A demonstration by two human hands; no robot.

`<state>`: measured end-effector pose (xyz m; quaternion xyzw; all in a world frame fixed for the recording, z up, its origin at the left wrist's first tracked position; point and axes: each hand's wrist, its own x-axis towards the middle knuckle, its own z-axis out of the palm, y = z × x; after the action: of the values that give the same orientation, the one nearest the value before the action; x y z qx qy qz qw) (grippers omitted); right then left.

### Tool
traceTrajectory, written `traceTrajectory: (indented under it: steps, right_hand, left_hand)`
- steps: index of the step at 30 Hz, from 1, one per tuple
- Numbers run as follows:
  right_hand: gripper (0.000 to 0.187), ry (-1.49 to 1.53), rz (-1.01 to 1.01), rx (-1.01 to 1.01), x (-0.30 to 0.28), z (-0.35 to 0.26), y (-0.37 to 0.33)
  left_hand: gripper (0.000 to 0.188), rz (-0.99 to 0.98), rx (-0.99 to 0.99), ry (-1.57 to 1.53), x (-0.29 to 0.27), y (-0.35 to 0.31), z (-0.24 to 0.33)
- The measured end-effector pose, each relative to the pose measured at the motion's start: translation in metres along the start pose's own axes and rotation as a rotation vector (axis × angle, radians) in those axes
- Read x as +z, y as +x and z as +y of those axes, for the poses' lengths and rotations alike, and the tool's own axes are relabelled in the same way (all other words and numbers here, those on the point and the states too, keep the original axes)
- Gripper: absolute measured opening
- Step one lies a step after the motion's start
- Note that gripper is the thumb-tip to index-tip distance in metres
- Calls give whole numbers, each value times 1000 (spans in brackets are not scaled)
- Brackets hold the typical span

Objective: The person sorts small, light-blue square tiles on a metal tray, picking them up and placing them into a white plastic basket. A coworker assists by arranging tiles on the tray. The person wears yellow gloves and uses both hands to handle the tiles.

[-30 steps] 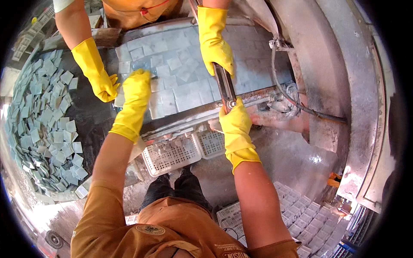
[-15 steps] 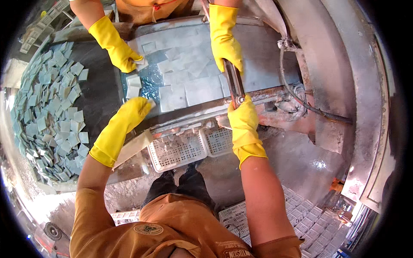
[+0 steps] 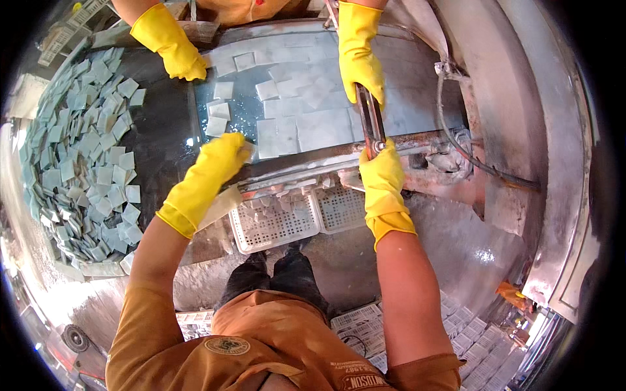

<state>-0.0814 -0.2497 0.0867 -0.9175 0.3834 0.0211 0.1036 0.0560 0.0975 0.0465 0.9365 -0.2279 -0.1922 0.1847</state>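
My left hand (image 3: 220,158), in a yellow rubber glove, is closed at the near edge of a wet dark bed. A pale tile (image 3: 250,151), mostly hidden, shows at its fingertips. Just beyond lie loose square tiles (image 3: 217,126) on the wet surface, and a laid area of larger pale tiles (image 3: 278,137) spreads to the right. My right hand (image 3: 383,174), gloved in yellow too, is wrapped round the near end of a long metal bar (image 3: 372,122) that crosses the tiles. A co-worker's yellow-gloved hand (image 3: 362,62) grips the bar's far end.
A large heap of greenish square tiles (image 3: 94,156) covers the left end. The co-worker's other gloved hand (image 3: 179,55) is at the far edge. White perforated baskets (image 3: 277,228) stand below the near edge. A cable (image 3: 479,166) curves along the right side.
My left hand has shifted slightly right along the near edge. The co-worker's left-side hand has drawn back toward the far edge, where a tile lies apart. Both hands still hold the bar.
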Motion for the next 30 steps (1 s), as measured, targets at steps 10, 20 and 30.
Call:
traceTrajectory:
  steps: [10, 20, 30]
  right_hand:
    - [64, -11, 18, -3, -2, 1, 0]
    - [65, -27, 10, -20, 1, -1, 3]
    - [62, -2, -14, 13, -12, -6, -2]
  left_hand:
    - [52, -36, -68, -108, -18, -15, -5]
    - [27, -129, -55, 26, -12, 3, -7]
    - [61, 182, 258, -215, -36, -19, -5]
